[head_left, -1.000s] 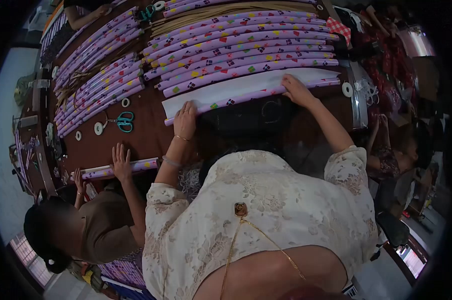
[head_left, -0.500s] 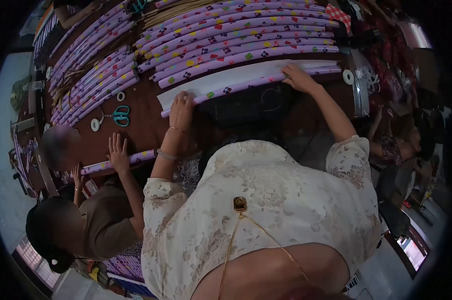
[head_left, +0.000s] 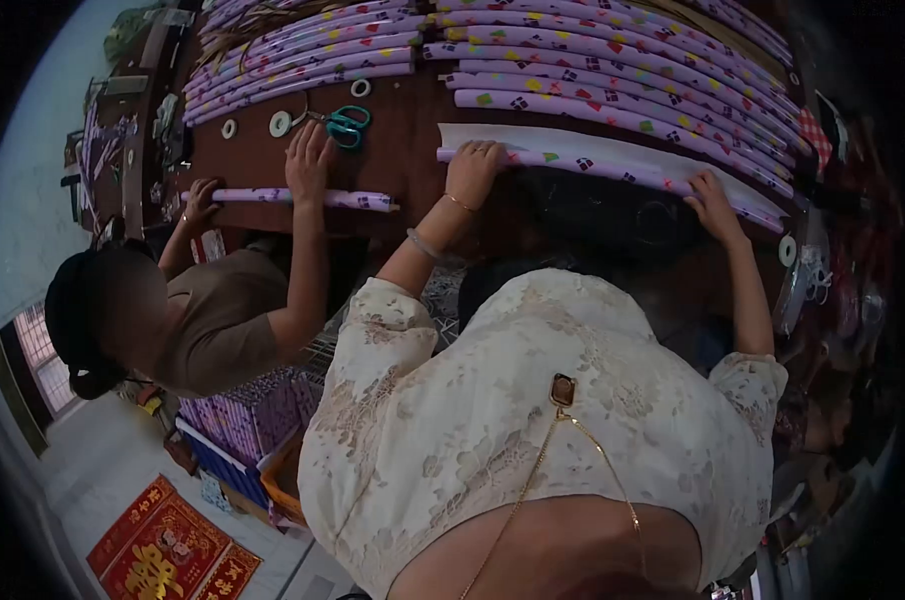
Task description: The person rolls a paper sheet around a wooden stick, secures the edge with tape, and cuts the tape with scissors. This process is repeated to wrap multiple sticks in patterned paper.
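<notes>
Head view: the partly unrolled purple paper roll [head_left: 605, 169] lies upper right of centre. My left grip [head_left: 477, 172] and right grip [head_left: 715, 206] touch it towards opposite ends, fingers bent; how firmly closed, I cannot tell. I judge it light, slick, easily creased; best held gently near both ends.

There are four hands [head_left: 473, 170] (two a co-worker's [head_left: 238, 335]), one scissors [head_left: 345, 126], three white rolls [head_left: 275, 123] nearby.

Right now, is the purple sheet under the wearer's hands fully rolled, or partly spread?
Partly spread: the purple sheet is rolled beneath left hand and right hand, but a white strip lies open beyond the roll.
</notes>
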A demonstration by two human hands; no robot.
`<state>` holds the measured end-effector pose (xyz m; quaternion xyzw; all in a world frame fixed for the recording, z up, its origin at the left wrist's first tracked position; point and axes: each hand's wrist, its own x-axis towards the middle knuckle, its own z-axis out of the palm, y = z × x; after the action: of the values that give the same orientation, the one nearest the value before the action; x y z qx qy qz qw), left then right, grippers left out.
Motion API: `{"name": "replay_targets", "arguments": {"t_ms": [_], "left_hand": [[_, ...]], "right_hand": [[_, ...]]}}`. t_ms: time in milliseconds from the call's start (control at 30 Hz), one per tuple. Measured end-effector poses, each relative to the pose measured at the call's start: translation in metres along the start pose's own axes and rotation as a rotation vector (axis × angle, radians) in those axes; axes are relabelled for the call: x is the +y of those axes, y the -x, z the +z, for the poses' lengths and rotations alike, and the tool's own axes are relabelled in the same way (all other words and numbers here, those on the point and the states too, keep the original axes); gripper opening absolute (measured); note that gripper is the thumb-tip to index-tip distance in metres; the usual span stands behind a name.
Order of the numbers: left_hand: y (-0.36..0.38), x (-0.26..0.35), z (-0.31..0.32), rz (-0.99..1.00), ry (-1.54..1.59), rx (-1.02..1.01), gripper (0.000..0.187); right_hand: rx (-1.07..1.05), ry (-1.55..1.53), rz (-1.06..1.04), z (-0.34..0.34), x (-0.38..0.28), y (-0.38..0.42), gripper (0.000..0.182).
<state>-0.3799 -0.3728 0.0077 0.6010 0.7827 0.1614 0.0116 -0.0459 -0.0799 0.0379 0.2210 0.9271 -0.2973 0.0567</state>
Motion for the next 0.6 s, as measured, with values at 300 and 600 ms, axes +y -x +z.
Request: {"name": "replay_targets", "arguments": {"t_ms": [300,600], "left_hand": [[0.0,0.002,0.003,0.023,0.096,0.039,0.024],[-0.008,0.016,-0.018,0.123,0.01,0.014,0.046]], "right_hand": [[0.115,0.083,0.014,0.005,-0.002,0.008,0.031],[0.233,0.002,0.002,0.012,0.011,0.011,0.027]]}}
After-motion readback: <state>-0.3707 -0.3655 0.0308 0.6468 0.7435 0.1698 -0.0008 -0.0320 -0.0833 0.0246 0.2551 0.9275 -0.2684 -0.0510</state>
